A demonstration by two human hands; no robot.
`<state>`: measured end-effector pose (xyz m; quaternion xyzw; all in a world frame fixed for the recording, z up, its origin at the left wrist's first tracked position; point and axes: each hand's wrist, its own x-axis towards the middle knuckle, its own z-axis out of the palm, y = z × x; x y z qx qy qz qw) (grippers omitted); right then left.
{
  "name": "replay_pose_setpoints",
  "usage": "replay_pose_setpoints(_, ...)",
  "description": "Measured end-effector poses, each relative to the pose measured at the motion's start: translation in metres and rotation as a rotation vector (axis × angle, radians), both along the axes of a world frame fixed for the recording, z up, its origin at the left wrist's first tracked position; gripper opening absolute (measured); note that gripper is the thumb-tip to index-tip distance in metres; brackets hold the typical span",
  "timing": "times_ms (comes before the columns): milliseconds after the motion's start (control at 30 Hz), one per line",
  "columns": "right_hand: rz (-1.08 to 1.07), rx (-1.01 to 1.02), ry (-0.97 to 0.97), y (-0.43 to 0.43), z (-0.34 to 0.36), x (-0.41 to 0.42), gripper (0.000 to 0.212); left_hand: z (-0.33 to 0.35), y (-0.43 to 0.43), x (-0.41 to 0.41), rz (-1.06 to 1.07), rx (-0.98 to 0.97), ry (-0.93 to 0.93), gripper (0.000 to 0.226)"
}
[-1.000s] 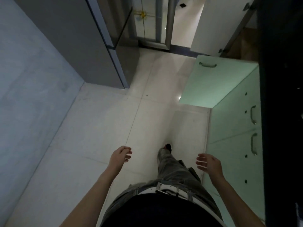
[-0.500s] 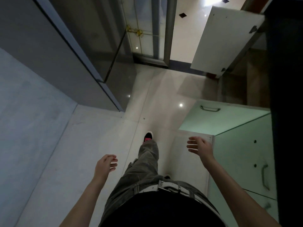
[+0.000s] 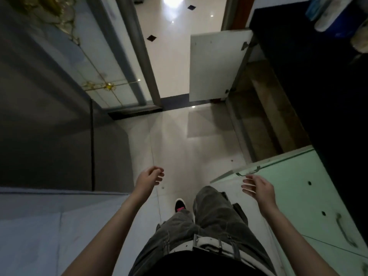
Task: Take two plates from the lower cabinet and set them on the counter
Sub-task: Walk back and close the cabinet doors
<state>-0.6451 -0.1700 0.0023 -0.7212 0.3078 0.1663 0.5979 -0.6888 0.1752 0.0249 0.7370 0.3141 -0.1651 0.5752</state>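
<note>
My left hand (image 3: 150, 177) hangs over the pale floor tiles with loosely curled fingers and holds nothing. My right hand (image 3: 258, 186) is empty too, fingers spread, just short of the handle (image 3: 249, 171) of a pale green cabinet door (image 3: 278, 176) that stands open. Further ahead on the right a lower cabinet (image 3: 258, 108) is open, its white door (image 3: 213, 64) swung out; its inside looks dim and brownish and I see no plates in it. The dark counter (image 3: 318, 86) runs along the right edge above the cabinets.
A dark grey appliance (image 3: 49, 126) and a wall fill the left side. A glass sliding door with gold trim (image 3: 107, 72) and a doorway to a bright tiled room (image 3: 179, 46) lie ahead. Some containers (image 3: 338, 14) stand on the counter at the far right. Green drawer fronts (image 3: 338, 226) are beside me.
I have walked forward along the cabinets: the open white door and brown cabinet interior have come closer. Both hands stayed empty; my right hand has neared the green door's handle.
</note>
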Motion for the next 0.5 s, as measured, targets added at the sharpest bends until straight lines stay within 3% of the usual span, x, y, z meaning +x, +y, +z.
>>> replay_pose_setpoints(133,-0.044,-0.291,-0.154,0.001,0.004,0.029,0.023,0.008,-0.021,0.099,-0.121,-0.09,-0.026,0.02)
replay_pose_setpoints(233,-0.134,-0.436,-0.184,-0.007,-0.003,0.051,0.028,0.008,-0.06,0.17,-0.369,-0.068,-0.086,0.016)
replay_pose_setpoints(400,-0.388,-0.385,0.004,-0.026,-0.029,0.083,0.047,0.013,-0.15,0.273,-0.841,0.107,-0.237,0.012)
replay_pose_setpoints(500,-0.49,-0.313,0.109,-0.036,-0.041,0.098,0.053,0.014,-0.207,0.324,-1.105,0.232,-0.405,0.026)
